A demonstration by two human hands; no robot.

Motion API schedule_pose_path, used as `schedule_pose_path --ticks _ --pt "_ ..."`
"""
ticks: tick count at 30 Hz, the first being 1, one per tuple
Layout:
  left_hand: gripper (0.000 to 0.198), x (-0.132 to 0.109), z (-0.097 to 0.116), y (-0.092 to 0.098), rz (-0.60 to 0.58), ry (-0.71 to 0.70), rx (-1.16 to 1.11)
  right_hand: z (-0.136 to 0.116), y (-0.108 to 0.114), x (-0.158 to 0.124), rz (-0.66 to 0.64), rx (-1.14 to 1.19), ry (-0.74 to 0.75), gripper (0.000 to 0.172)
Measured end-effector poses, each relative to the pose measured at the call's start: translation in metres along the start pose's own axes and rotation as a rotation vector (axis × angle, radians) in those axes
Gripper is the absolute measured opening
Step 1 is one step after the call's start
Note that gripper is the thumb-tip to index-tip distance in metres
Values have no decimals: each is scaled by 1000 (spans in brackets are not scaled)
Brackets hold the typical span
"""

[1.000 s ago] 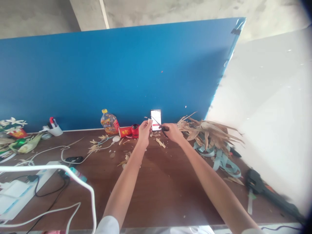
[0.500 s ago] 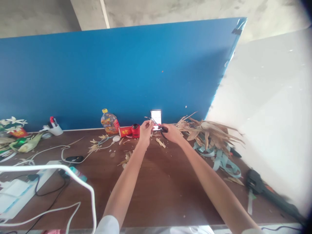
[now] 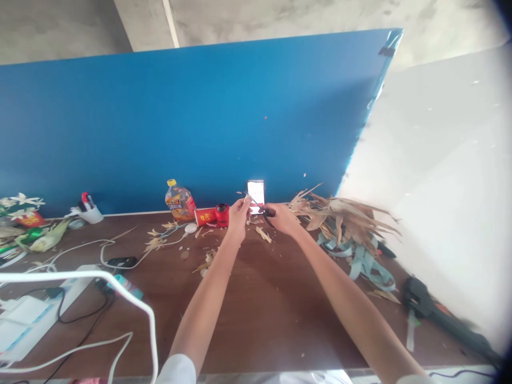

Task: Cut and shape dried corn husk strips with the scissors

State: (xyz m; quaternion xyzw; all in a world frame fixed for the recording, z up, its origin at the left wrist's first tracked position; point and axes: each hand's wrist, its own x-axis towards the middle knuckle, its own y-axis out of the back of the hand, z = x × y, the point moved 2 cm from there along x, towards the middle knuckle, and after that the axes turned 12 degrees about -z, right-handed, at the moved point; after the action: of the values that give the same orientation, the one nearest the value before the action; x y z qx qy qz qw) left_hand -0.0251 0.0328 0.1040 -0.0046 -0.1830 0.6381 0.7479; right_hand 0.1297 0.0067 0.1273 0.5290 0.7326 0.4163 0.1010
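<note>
Both my arms reach out over the brown table (image 3: 256, 320) toward its far edge. My left hand (image 3: 238, 214) is closed in a pinch on a small pale piece of dried leaf. My right hand (image 3: 281, 217) grips black-handled scissors (image 3: 260, 206), whose blades point up and left at that piece. Directly behind the hands, a lit phone (image 3: 256, 192) leans against the blue board (image 3: 180, 117). Leaf scraps (image 3: 262, 233) lie on the table under the hands.
A pile of dried husks (image 3: 344, 216) over pale blue strips (image 3: 362, 261) lies at right, a black glue gun (image 3: 424, 306) beyond. Red cups (image 3: 212, 215), a drink bottle (image 3: 180, 201), a white pen cup (image 3: 91, 212), cables (image 3: 120, 298) and a power strip (image 3: 28, 317) sit left.
The pale piece in my left hand looks smaller than a second ago, and the scissor blades have drawn closer to it. Both hands stay in place.
</note>
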Motion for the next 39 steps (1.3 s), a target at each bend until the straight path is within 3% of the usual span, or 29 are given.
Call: schedule_pose_path --ticks 11,19,28,34,39 --pt "39 1 -2 1 43 -4 8 3 0 0 -50 29 32 18" --pt "38 -1 6 1 5 -21 65 6 6 -2 -81 19 20 20" --pt "30 -1 9 0 12 -51 -122 7 8 -3 -134 76 -1 22" --pt "28 -1 12 2 20 -85 -68 14 5 -1 -38 105 8 23" --pt "27 -2 11 -3 -22 -40 -3 12 2 2 -39 84 32 26"
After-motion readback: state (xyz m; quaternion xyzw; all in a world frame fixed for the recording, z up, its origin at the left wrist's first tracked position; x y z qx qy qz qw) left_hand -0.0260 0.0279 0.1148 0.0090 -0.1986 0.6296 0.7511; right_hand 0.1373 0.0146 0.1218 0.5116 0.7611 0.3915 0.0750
